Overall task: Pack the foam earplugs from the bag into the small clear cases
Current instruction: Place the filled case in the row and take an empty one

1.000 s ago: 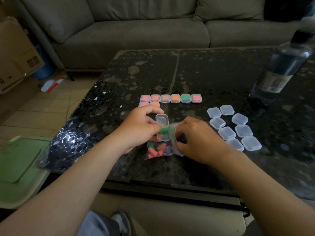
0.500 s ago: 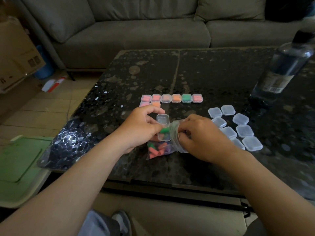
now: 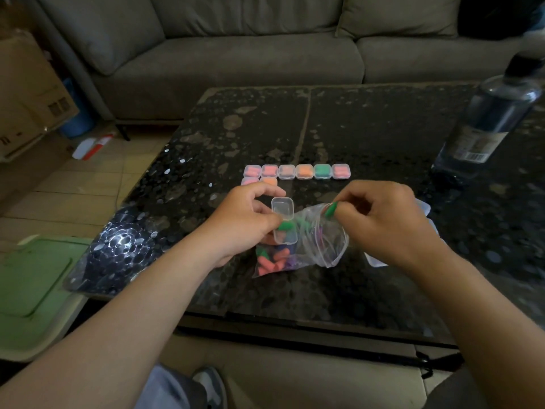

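While the left hand (image 3: 244, 222) grips an open clear case (image 3: 284, 222) above the bag (image 3: 298, 255) near the surface (image 3: 368, 128) front edge, the right hand (image 3: 383, 222) pinches a green earplug (image 3: 331, 209) just beside it, bare room lying beyond the filled cases (image 3: 296, 171), and the bottle (image 3: 486, 122) far right bears an unreadable barcode label.

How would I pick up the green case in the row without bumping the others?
Come from straight above and pinch the green case by its near and far edges. Its sides sit tight against the orange case and pink case, so fingers likely won't fit there.
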Motion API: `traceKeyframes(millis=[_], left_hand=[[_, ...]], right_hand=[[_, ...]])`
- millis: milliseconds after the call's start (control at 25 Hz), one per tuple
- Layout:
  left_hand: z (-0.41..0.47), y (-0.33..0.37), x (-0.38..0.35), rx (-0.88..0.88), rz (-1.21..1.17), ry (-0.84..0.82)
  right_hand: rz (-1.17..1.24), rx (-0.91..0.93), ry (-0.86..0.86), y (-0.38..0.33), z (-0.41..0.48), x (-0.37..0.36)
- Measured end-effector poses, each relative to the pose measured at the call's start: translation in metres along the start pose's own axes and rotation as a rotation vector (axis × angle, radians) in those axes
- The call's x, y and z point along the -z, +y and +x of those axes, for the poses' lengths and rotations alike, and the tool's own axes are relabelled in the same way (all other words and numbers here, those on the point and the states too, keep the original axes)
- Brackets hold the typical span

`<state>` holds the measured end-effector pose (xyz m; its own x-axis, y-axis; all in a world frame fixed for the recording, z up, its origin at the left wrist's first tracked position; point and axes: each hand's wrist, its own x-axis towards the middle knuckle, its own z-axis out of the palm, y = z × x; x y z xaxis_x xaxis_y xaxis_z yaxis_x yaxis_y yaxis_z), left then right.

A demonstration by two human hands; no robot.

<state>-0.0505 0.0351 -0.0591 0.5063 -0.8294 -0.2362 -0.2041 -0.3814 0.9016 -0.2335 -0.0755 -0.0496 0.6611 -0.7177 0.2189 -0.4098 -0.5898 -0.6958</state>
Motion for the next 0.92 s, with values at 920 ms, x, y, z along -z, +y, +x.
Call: traceKeyframes(millis=[920], left_hand=[[-0.013, 0.02, -0.019, 0.016, -0.544, 0.06]], right_hand=[[-0.205, 0.112, 0.19, 0.0, -0.005, -0.041]])
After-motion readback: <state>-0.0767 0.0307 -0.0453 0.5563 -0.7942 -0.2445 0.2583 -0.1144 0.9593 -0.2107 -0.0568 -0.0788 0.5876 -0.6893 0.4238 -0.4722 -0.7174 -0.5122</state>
